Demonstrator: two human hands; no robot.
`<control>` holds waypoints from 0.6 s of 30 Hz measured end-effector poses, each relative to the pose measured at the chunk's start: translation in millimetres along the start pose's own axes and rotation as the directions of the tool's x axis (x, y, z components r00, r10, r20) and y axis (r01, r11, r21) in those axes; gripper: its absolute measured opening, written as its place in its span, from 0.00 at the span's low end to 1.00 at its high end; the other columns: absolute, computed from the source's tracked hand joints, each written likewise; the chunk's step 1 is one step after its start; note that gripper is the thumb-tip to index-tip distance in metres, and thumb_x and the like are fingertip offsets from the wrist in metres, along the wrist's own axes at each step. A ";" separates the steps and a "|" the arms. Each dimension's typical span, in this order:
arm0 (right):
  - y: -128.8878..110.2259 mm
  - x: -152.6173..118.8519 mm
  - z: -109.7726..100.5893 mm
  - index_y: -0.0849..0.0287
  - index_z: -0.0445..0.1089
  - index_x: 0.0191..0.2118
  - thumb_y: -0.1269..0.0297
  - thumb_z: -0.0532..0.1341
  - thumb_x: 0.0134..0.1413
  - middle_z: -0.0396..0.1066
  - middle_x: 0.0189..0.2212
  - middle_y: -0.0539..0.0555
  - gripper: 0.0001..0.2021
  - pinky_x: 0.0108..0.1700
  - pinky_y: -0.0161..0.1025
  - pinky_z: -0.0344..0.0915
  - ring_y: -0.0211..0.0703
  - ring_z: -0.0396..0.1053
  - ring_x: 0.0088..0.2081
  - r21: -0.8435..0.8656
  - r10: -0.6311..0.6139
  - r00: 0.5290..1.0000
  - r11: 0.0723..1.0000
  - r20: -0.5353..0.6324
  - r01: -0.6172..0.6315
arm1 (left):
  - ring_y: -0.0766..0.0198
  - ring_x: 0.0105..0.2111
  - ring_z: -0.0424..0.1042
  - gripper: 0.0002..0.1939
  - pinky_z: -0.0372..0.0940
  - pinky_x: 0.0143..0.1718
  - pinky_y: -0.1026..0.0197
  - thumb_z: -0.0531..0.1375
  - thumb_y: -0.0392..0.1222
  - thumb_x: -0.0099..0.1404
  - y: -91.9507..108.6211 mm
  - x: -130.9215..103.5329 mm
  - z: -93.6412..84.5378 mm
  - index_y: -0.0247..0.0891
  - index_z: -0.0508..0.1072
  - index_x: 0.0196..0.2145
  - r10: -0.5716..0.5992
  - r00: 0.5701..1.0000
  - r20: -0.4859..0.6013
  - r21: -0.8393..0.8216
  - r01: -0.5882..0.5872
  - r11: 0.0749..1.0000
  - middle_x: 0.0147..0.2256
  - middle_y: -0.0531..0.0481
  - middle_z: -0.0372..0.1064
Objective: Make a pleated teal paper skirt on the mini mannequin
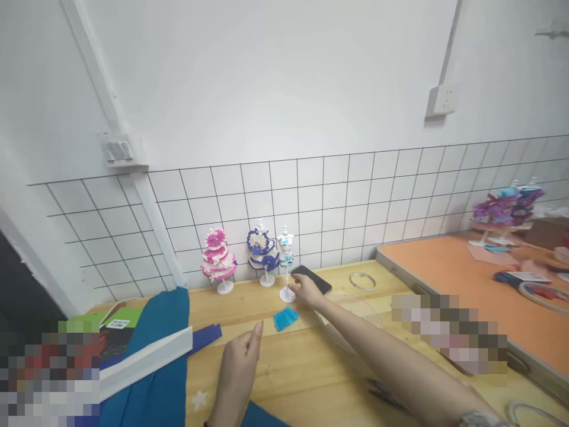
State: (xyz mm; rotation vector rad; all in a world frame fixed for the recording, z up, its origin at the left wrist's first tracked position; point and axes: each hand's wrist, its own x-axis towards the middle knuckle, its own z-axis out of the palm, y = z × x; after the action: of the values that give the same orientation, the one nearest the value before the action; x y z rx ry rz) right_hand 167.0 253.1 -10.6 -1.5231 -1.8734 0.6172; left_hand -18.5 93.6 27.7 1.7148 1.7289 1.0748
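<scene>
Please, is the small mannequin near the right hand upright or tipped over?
Upright. The mannequin rises straight above its round base, which rests on the wooden table.

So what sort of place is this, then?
Most likely a small craft or sewing workroom: little mannequins stand on a wooden table, one in a tiered pink dress, with a pleated blue piece and teal cloth nearby.

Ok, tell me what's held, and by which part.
Right hand is at the pole of the slim mannequin; grip unclear. Left hand shows nothing held.
</scene>
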 end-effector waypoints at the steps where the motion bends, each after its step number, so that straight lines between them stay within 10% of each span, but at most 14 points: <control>1: -1.3 5.6 7.3 0.60 0.63 0.48 0.64 0.55 0.57 0.65 0.46 0.56 0.13 0.42 0.47 0.66 0.45 0.67 0.42 0.017 -0.003 1.000 1.000 -0.002 0.003 | 0.67 0.18 0.48 0.24 0.42 0.21 0.61 0.44 0.56 0.61 0.1 0.1 -1.8 0.42 0.45 0.14 -0.007 1.000 -0.020 -0.008 0.007 1.000 0.15 0.58 0.41; 10: -8.8 0.9 4.0 0.61 0.63 0.47 0.63 0.55 0.58 0.66 0.45 0.55 0.13 0.40 0.46 0.67 0.44 0.68 0.40 0.069 -0.070 0.997 0.995 0.042 0.067 | 0.68 0.18 0.46 0.22 0.42 0.21 0.63 0.54 0.53 0.55 -2.3 2.2 -0.6 0.41 0.51 0.13 -0.042 0.995 -0.088 -0.150 0.029 0.988 0.15 0.60 0.40; 18: -50.5 -100.9 -24.6 0.60 0.63 0.23 0.55 0.55 0.54 0.67 0.14 0.46 0.15 0.23 0.31 0.60 0.36 0.66 0.18 0.121 -0.143 0.988 0.983 0.057 0.135 | 0.55 0.35 0.71 0.18 0.63 0.37 0.59 0.61 0.48 0.50 25.5 -8.6 10.5 0.33 0.74 0.35 -0.018 1.000 0.012 -0.477 0.021 0.879 0.34 0.41 0.75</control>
State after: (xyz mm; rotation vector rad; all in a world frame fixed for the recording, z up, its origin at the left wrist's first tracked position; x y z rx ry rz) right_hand 163.5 142.8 23.4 -1.3001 -1.9385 0.7065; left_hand 6.0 85.0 40.2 1.3797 1.3224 1.3486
